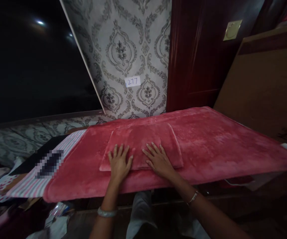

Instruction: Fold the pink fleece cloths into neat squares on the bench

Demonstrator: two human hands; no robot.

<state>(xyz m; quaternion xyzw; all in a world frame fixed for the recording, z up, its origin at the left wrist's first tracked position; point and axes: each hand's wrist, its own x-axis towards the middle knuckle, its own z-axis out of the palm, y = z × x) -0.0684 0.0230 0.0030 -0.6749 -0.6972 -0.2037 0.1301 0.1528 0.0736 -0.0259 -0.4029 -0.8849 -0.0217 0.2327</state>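
A folded pinkish-red plush cloth (143,139) lies as a flat rectangle in front of me. Beneath it spreads a larger plush blanket (213,142) of the same colour. My left hand (120,164) rests flat on the left front part of the folded cloth, fingers spread. On the right front part lies my right hand (159,161), palm down, fingers also apart. Neither hand grips anything. A striped cloth (68,143) shows under the blanket's left edge.
A dark screen (34,66) stands at the back left, before patterned wallpaper. A paper marked 277 (133,81) is on the wall. To the right leans a large cardboard piece (265,83) beside a dark red panel (195,49). Assorted items (58,219) lie at lower left.
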